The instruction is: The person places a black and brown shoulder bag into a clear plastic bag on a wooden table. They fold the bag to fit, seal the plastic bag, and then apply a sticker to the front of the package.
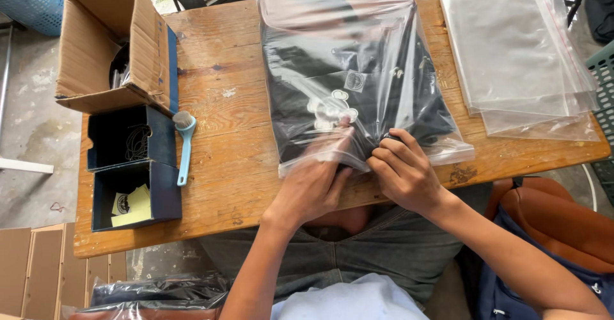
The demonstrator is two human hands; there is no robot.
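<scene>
Right fingers: pinched on the near edge of the clear bag [358, 70], right hand [406, 176] curled.
Left fingers: left hand [313, 185] blurred, pressed flat on the same edge; grip unclear.
Bag: holds a dark folded garment [345, 102], long axis running far from both hands.
Table [224, 166]: empty bags [518, 51] far right, cardboard box [109, 45] far left.

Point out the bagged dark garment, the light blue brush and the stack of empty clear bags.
bagged dark garment [348, 83], head view, middle of garment.
light blue brush [185, 147], head view, handle.
stack of empty clear bags [511, 51], head view, top bag.
</scene>
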